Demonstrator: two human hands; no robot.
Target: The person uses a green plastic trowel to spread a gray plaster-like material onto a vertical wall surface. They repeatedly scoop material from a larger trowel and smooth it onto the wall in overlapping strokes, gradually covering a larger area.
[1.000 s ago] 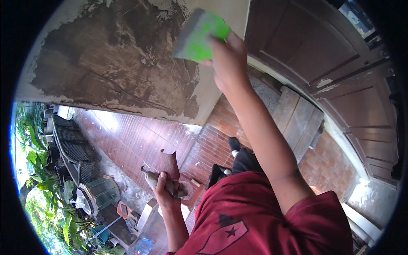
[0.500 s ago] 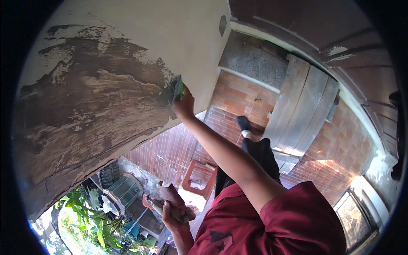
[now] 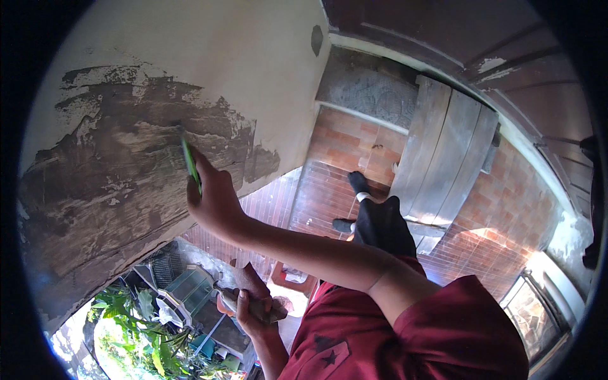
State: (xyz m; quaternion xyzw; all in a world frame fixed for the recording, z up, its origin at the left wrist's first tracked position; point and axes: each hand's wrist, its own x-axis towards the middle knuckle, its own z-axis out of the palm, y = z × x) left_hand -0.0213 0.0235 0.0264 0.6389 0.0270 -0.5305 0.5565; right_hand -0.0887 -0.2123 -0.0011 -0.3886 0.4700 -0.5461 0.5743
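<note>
My right hand point(image 3: 214, 196) grips a thin, green-edged scraper point(image 3: 191, 166), its blade end at the brown, rough-coated patch point(image 3: 126, 152) on the cream wall point(image 3: 253, 57). The patch has ragged edges, with flecks of the pale wall showing through. Lower down, my left hand point(image 3: 250, 316) is wrapped round a curved reddish-brown piece point(image 3: 251, 282) with greyish matter along its lower side. I cannot tell its exact kind; the thumb lies over its near side.
Beneath me are a reddish plastic stool point(image 3: 283, 277) and a tiled floor point(image 3: 323, 190). Wooden planks point(image 3: 434, 158) lie to the right, below a dark brown door point(image 3: 430, 31). Leafy plants point(image 3: 136, 329) and a greenish glass-sided case point(image 3: 190, 288) stand at the lower left.
My right hand has moved left and slightly down across the wall with the scraper, leaving a brown smear at the patch's right edge. My left hand still holds its piece.
</note>
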